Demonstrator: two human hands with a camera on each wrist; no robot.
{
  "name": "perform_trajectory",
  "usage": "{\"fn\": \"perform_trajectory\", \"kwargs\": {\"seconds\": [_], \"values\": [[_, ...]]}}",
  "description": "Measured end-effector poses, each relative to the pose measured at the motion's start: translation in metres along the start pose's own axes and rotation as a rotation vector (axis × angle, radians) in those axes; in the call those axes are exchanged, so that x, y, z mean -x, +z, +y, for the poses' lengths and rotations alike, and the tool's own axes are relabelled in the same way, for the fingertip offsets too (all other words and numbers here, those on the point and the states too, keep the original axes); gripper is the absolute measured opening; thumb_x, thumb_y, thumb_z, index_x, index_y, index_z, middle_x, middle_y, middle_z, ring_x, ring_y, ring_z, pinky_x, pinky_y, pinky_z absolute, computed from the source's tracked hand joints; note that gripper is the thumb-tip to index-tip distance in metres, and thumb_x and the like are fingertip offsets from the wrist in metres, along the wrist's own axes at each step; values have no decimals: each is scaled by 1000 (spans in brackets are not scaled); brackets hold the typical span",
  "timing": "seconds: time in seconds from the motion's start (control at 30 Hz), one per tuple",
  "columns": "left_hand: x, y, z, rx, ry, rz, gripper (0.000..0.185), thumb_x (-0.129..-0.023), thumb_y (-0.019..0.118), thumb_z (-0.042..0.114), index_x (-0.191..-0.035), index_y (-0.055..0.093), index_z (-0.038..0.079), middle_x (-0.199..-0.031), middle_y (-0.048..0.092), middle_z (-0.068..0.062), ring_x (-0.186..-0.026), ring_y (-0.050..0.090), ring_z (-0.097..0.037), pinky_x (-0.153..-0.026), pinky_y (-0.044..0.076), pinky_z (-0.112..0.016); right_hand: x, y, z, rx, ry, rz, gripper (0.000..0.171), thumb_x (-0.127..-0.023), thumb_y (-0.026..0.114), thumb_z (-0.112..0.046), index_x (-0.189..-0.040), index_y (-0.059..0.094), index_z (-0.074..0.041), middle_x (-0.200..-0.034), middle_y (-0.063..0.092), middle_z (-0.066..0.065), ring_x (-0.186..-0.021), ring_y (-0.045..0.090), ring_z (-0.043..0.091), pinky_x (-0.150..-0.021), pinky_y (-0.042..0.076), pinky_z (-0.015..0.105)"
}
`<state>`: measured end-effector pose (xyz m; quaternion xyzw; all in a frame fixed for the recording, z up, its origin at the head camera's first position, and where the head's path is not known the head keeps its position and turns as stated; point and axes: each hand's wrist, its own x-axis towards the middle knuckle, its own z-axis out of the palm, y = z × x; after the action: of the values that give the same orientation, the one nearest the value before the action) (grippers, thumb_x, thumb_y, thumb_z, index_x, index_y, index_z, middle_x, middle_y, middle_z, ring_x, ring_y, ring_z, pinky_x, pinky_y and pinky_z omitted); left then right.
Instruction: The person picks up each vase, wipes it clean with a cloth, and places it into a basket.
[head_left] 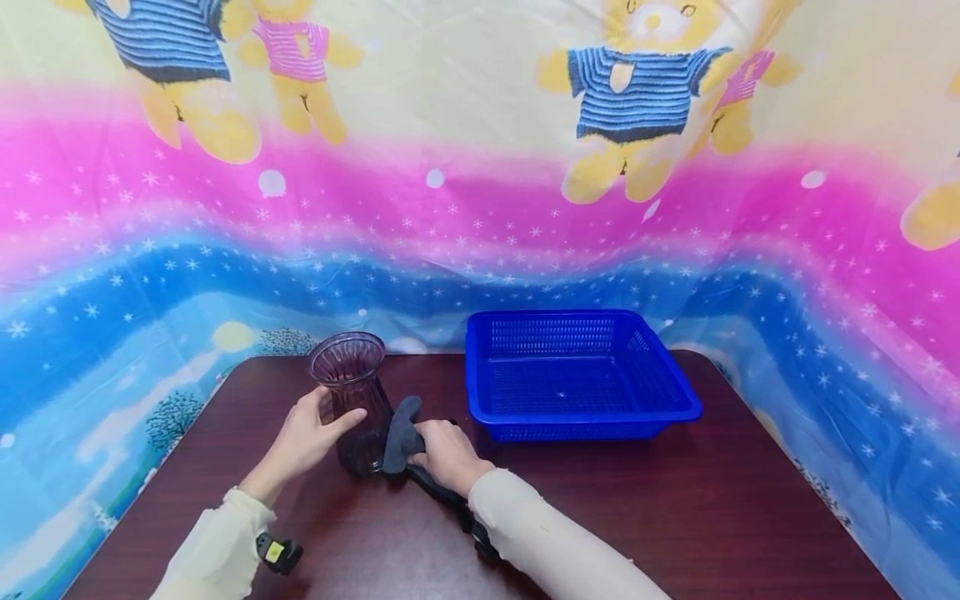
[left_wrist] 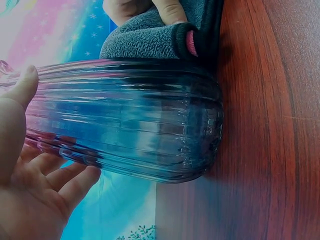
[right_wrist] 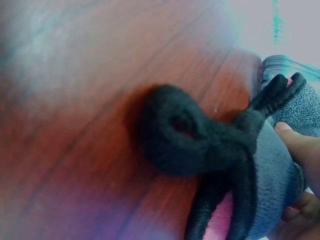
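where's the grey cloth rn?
Head view: grey cloth pressed against the vase by the right hand, left of the blue basket.

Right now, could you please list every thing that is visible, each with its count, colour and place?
glass vase: 1, purple ribbed, upright at the table's back left, between both hands
cloth mitt: 1, grey with black trim, pressed against the vase's right side
basket: 1, blue plastic mesh, back centre-right of the table
table: 1, dark red-brown wood
backdrop sheet: 1, pink, blue and yellow with teddy bears, behind the table
left hand: 1, grips the vase
right hand: 1, holds the mitt
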<state>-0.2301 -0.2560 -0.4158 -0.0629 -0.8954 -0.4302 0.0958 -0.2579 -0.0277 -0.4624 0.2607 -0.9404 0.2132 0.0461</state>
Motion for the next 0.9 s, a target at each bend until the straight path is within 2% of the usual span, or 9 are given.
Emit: {"fn": "perform_trajectory", "kwargs": {"seconds": [0.5,0.6,0.83,0.9], "values": [[4,-2,0,-53,-11,-21,78,-97,66,42,-148,36,-9,-146,48,-37,-135,51,-48,-106,48,-57,-1,4,1,9,19,-8,27,-82,84,-29,-106,76,-19,-95,78,1,-84,71,18,-71,54,28],[4,-1,1,-54,-17,-6,78,-96,66,45,-149,37,-5,-145,49,-36,-134,52,-48,-106,48,-57,-2,4,1,15,23,-15,28,-82,84,-29,-107,77,-20,-96,78,1,-84,71,19,-70,54,29],[3,4,3,-54,-37,52,89,-90,71,52,-155,25,14,-150,47,-31,-136,51,-47,-104,48,-63,-3,3,1,12,42,-25,29,-82,84,-30,-108,77,-19,-97,79,3,-85,72,21,-71,54,31],[3,5,3,-51,-39,64,89,-90,72,52,-155,26,14,-150,47,-32,-135,51,-48,-103,48,-63,-4,3,1,13,45,-24,28,-82,84,-29,-108,77,-20,-97,79,3,-84,72,21,-70,54,31]]}}
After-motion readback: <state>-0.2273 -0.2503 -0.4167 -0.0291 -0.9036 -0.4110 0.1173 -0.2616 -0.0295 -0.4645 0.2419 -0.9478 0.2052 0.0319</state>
